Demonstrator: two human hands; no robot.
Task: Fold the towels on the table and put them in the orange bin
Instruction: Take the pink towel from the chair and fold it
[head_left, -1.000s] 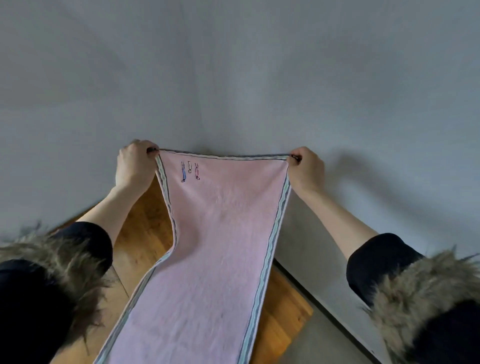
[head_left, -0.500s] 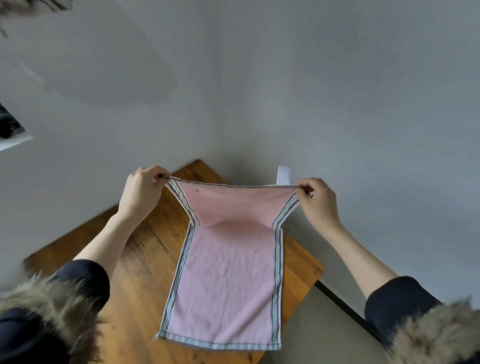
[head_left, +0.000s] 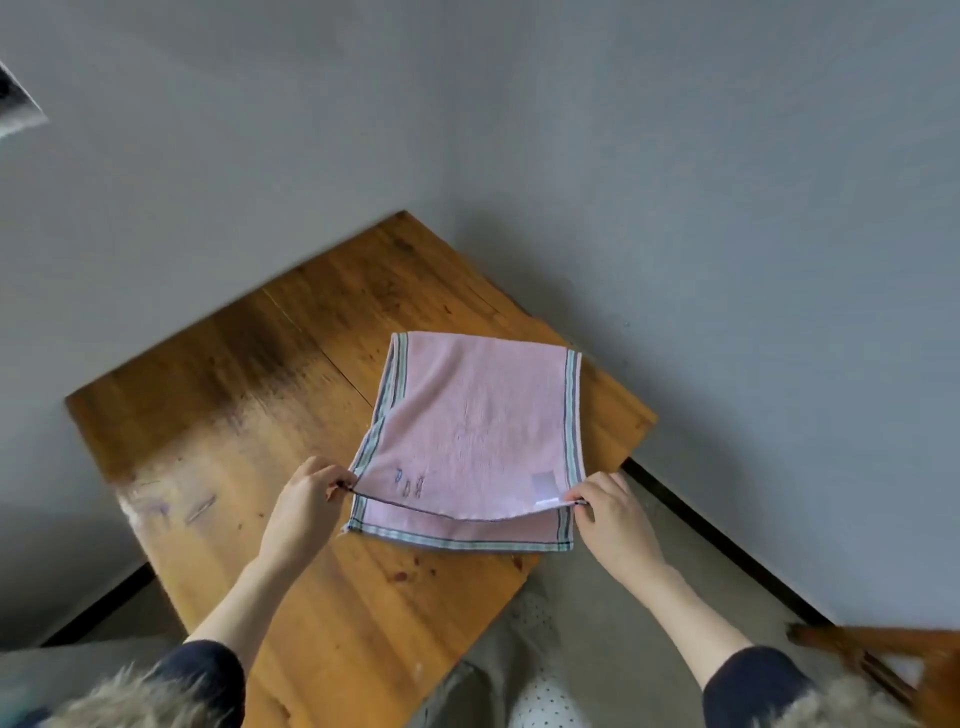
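Head view: left hand and right hand pinch folded pink towel's upper corners; bare worktop to its left.

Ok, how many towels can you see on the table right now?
1: the pink towel lies folded over on the wooden table, its near corners pinched by the left hand and right hand. Others may be out of frame.

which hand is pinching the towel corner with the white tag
The right hand; the white tag sits by its fingers on the pink towel. The left hand pinches the corner nearer the embroidery.
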